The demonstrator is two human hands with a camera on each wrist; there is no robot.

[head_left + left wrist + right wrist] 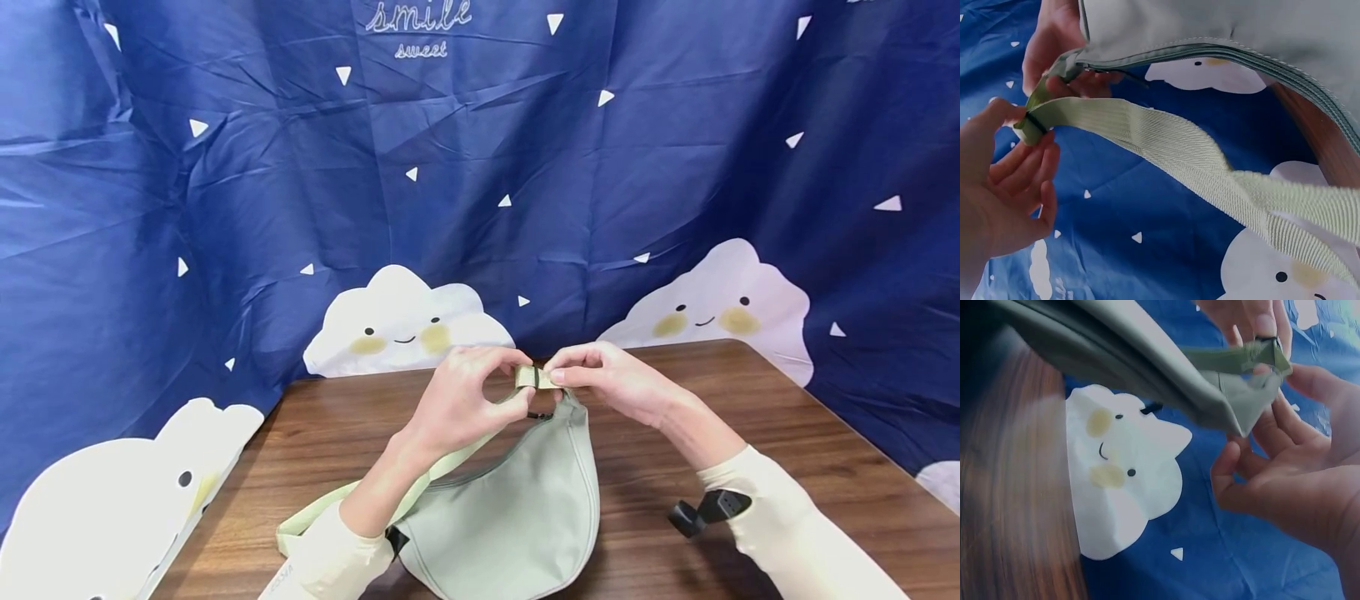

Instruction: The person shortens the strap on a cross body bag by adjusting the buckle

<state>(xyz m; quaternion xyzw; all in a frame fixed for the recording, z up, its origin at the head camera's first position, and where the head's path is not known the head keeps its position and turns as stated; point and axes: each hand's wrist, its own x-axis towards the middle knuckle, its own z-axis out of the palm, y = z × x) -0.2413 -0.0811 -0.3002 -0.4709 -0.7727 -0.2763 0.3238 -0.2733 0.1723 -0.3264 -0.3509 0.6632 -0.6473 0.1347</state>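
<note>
A sage green shoulder bag [517, 508] hangs upright over the table, its top corner between both hands. My left hand [465, 400] pinches the pale green webbing strap [1166, 134] at a dark buckle [536, 377], thumb and fingers on either side. Just right of the buckle, my right hand [611, 379] pinches the strap's end where it meets the bag's corner. In the right wrist view the folded strap end [1282, 362] shows between the fingers. A dark zipper [1222, 53] runs along the bag's curved top edge, and the strap's loop trails left behind my left forearm.
The brown wooden table [750, 417] lies under the bag. A blue curtain [480, 167] with smiling clouds and white triangles hangs behind it. A black wrist camera [705, 510] is strapped to my right sleeve.
</note>
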